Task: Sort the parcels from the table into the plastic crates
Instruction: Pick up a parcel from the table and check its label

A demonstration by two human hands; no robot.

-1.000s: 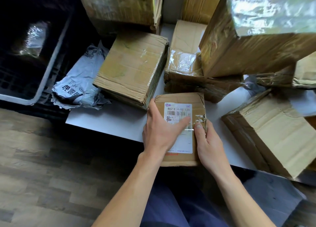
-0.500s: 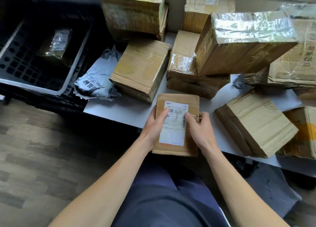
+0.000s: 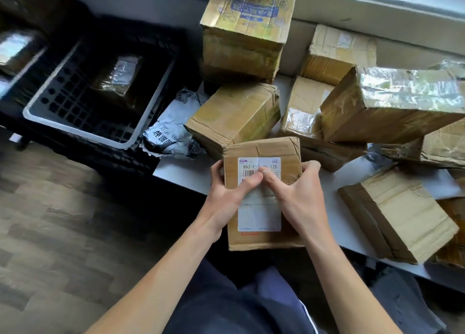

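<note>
The labelled parcel (image 3: 261, 147) is held over the near edge of the table (image 3: 181, 167). The left hand (image 3: 226, 195) curls round its left side and the right hand (image 3: 297, 198) round its right side, both thumbs pressing on the white label (image 3: 259, 215). The plastic crate (image 3: 75, 130) stands off the table's left end, with one wrapped parcel (image 3: 118, 77) inside.

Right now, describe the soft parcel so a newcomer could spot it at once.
Start at the white table, at its left corner beside the black crate. A crumpled grey mailer bag with black print lies there. Every neighbour is a brown cardboard box.
</note>
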